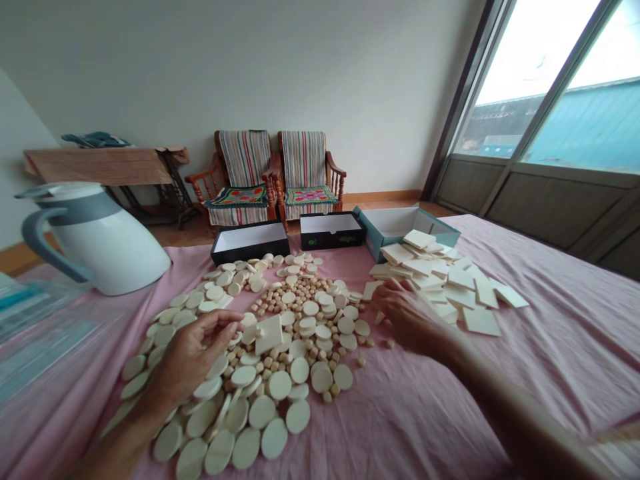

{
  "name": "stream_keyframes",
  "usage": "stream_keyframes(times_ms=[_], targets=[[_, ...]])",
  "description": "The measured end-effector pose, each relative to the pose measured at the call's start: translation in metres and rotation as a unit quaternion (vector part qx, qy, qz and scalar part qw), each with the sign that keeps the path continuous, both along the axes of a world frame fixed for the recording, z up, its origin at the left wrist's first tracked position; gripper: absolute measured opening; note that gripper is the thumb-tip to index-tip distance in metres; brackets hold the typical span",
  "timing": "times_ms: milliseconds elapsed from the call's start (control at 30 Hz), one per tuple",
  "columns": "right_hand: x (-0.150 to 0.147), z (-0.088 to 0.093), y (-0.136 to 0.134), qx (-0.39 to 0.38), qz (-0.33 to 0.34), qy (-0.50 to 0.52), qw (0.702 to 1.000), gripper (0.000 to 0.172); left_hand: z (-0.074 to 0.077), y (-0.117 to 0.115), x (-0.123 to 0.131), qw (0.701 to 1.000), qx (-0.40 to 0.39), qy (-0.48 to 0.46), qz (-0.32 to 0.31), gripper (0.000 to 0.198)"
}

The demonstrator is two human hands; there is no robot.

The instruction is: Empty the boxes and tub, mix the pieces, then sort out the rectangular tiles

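My left hand hovers over the left side of a spread of pale round wooden discs. Its fingers are loosely bent, the thumb a little apart, and nothing shows between them. Just right of its fingertips, a square wooden tile lies on the discs, with a small wooden cube at its left edge. My right hand reaches to the left edge of a heap of square wooden tiles. Its fingers close downward around a small pale wooden piece, partly hidden by them.
Small wooden cubes lie among the discs. Behind stand a black box, a second black box and a teal box. A white and grey jug is at left, beside clear plastic packaging. Pink cloth covers the table.
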State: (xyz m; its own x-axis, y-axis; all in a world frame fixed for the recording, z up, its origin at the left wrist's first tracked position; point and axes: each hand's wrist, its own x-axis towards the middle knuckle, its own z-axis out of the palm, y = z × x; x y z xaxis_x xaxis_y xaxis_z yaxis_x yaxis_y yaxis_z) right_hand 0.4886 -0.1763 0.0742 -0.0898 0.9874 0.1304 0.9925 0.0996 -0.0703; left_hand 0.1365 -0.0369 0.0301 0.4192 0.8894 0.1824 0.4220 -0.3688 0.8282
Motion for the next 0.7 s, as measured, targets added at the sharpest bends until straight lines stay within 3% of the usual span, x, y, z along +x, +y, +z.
stream_keyframes(times_ms=[100,233,300,400,433,500,600,700], targets=[[-0.005,-0.005,0.007,0.011,-0.008,-0.001,1.0,0.018,0.0,0.001,0.0,1.0,-0.002,0.002,0.0,0.041],[0.015,0.003,0.007,0.16,-0.054,0.081,0.982,0.02,0.0,0.002,0.0,1.0,-0.003,0.004,0.0,0.042],[0.038,0.011,0.001,0.258,-0.155,0.121,0.946,0.021,0.0,0.001,0.001,1.0,-0.003,0.0,-0.001,0.043],[0.082,0.019,-0.011,0.35,-0.359,0.146,0.853,0.033,0.001,0.001,0.003,1.0,-0.001,-0.003,-0.001,0.042],[0.098,0.02,-0.014,0.357,-0.413,0.14,0.826,0.037,0.002,0.001,0.003,1.0,0.001,-0.002,-0.001,0.042],[0.128,0.016,-0.021,0.318,-0.481,0.122,0.808,0.042,0.002,0.001,0.004,1.0,0.007,0.002,-0.002,0.043],[0.161,0.002,-0.025,0.208,-0.51,0.123,0.826,0.045,0.002,0.001,0.004,1.0,0.011,0.005,0.0,0.045],[0.174,-0.011,-0.023,0.15,-0.504,0.136,0.84,0.044,0.002,0.0,0.003,1.0,0.004,-0.002,0.001,0.045]])
